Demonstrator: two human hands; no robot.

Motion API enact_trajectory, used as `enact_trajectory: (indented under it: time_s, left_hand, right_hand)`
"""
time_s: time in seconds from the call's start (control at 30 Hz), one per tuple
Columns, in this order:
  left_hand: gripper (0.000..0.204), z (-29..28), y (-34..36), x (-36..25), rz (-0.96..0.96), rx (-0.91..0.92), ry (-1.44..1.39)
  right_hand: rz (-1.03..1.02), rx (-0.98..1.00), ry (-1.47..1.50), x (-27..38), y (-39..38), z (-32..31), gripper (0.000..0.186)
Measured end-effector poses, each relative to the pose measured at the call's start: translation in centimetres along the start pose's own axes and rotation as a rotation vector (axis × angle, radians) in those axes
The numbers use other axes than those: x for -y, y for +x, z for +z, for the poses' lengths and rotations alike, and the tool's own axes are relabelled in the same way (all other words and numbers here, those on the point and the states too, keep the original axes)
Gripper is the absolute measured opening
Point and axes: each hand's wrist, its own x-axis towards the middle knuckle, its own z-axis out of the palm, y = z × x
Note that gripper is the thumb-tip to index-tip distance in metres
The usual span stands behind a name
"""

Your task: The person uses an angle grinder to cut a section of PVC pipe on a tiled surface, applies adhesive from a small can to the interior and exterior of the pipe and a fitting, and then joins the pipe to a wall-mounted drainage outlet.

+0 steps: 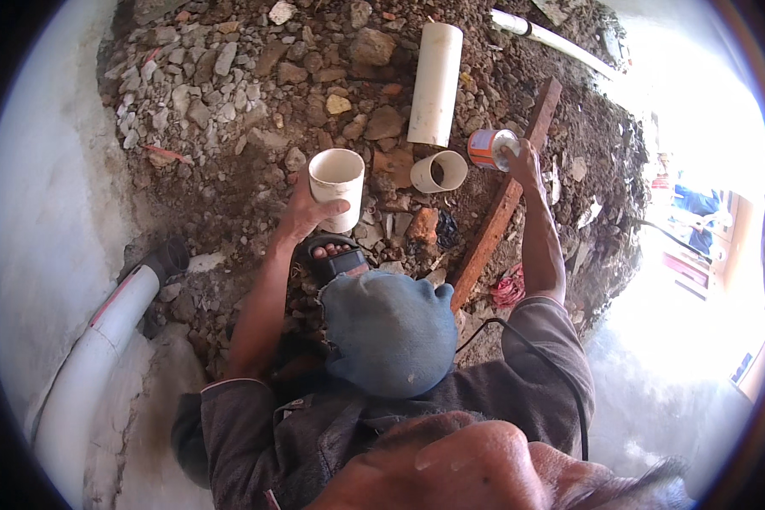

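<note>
Dirt and broken rubble fill the pit floor here, pale concrete walls on both sides. Left hand (308, 208) is wrapped around a short white pipe fitting (337, 183), held upright, open end up, looks clean and dry inside as far as I can see. Right hand (521, 160) is closed on a small orange can (491, 148), well to the right of the fitting. Between fitting and can lies another short white sleeve (439, 172), and just above that a long white pipe (436, 82). A rusty bar (506, 200) lies under the right arm. My read: nothing joined yet, cementing and assembly all left.
</note>
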Motion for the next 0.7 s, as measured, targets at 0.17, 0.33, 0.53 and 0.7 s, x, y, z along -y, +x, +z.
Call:
enact_trajectory:
  time_s: [0.17, 0.33, 0.53, 0.7]
  left_hand:
    - [0.09, 1.3, 0.3, 0.7, -0.048, 0.071, -0.031]
    - [0.088, 2.7, 0.7, 2.2, -0.026, 0.113, -0.019]
    - [0.08, 4.2, 1.0, 5.0, -0.092, 0.146, -0.004]
    - [0.106, 4.5, 1.3, 9.0, -0.124, 0.061, 0.325]
  right_hand:
    - [-0.006, 0.088, 0.15, 0.1, 0.4, -0.4, 0.057]
    - [-0.015, -0.021, 0.066, -0.9, -0.6, 1.4, 0.055]
    - [-0.1, -0.074, 0.133, -5.9, 1.0, 3.5, 0.056]
    - [-0.067, -0.058, 0.068, -0.7, -0.6, 1.5, 0.057]
